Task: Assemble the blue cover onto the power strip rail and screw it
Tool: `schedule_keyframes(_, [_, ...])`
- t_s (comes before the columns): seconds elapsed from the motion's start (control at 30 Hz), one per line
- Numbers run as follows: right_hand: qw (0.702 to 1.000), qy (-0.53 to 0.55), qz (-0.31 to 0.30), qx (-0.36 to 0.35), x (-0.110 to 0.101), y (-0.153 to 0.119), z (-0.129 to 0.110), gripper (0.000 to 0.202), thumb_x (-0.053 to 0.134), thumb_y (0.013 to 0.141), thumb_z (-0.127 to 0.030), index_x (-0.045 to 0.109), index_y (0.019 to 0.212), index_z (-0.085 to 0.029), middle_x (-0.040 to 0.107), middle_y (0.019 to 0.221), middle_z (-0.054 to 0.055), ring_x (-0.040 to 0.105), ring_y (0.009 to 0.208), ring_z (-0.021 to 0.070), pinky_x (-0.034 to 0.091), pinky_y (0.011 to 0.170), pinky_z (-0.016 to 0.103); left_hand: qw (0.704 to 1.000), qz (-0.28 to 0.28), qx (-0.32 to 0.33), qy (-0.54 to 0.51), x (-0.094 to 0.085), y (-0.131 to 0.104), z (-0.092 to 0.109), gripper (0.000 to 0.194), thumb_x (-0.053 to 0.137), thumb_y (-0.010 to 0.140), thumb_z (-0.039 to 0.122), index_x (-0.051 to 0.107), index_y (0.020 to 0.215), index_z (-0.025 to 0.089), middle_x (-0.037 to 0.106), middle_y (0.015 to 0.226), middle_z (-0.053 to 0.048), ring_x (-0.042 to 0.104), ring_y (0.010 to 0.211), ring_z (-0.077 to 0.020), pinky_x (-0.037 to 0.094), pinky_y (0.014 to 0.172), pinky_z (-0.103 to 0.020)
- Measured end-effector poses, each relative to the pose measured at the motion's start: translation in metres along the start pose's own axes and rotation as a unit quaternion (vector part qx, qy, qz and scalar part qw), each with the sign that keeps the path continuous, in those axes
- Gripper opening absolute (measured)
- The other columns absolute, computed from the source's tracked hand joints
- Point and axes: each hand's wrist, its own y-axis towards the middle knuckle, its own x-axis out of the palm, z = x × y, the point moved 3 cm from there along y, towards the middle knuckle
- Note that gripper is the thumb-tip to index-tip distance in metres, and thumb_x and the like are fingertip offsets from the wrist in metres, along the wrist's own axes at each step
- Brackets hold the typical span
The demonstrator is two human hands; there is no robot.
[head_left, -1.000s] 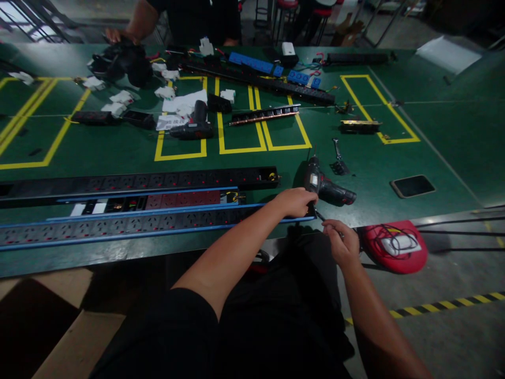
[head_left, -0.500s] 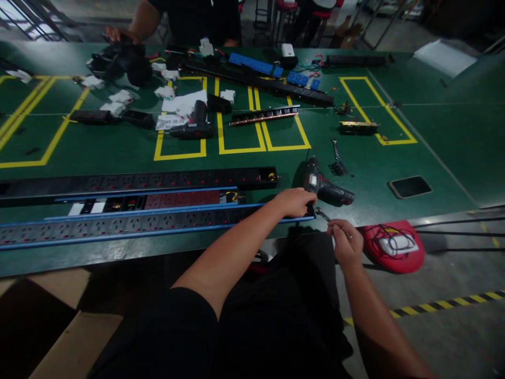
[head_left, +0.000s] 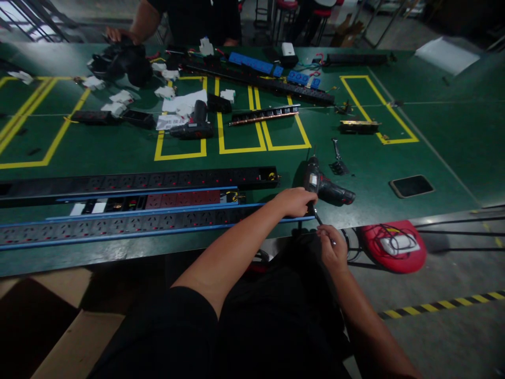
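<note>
A long black power strip [head_left: 173, 220] with blue edging lies along the near table edge. My left hand [head_left: 296, 202] rests at its right end, fingers curled together; what they pinch is hidden. In my right hand [head_left: 332, 246], just off the table edge, is a slim metal wrench [head_left: 317, 217], its far end reaching the strip's end beside my left fingers. Behind the hands lies a cordless drill [head_left: 329, 187]. Another power strip [head_left: 158, 180] lies farther back, with a reddish-brown socket strip [head_left: 183, 199] between the two.
A second wrench [head_left: 336, 149] and a phone [head_left: 411, 186] lie to the right. Another drill [head_left: 193, 126], blue socket blocks [head_left: 250, 63] and loose parts cover the far side, where a co-worker's hand [head_left: 118, 35] rests. A red stool [head_left: 410, 258] stands below the table edge.
My right hand has moved left and slightly down, bringing the wrench's head up against the strip's end. My left hand has stayed in place.
</note>
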Motion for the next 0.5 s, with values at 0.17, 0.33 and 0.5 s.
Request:
schedule_keyframes(0.17, [0.998,-0.035,-0.049,0.017,-0.014,0.025,-0.008,0.020,0.050,0.089,-0.027,0.068,0.086,-0.020,0.066,0.077,0.004,0.061,0.072,0.0191,0.047,0.068,0.031,1.000,0.000,0.002,0.010,0.002,0.001,-0.001,0.030,0.052,0.082,0.022,0.063,0.109,0.027,0.066,0.099,-0.005,0.058,0.097,-0.0205,0.046,0.075,-0.030])
schedule_keyframes(0.33, [0.991,-0.060,-0.103,0.066,-0.022,0.056,-0.023,0.020,0.052,0.083,-0.028,0.070,0.080,-0.019,0.063,0.068,0.003,0.056,0.062,0.0171,0.041,0.057,0.028,1.000,0.003,0.002,0.000,0.004,0.002,-0.002,0.031,0.052,0.082,0.023,0.062,0.111,0.027,0.065,0.099,-0.005,0.058,0.096,-0.0209,0.045,0.075,-0.031])
schedule_keyframes(0.5, [0.984,-0.041,-0.133,0.112,-0.020,0.086,-0.032,0.020,0.052,0.078,-0.029,0.068,0.072,-0.018,0.051,0.052,-0.002,0.046,0.050,0.0135,0.032,0.048,0.026,1.000,0.002,0.015,0.003,0.001,0.000,-0.001,0.030,0.052,0.081,0.021,0.061,0.109,0.026,0.065,0.100,-0.005,0.058,0.095,-0.0205,0.044,0.072,-0.030])
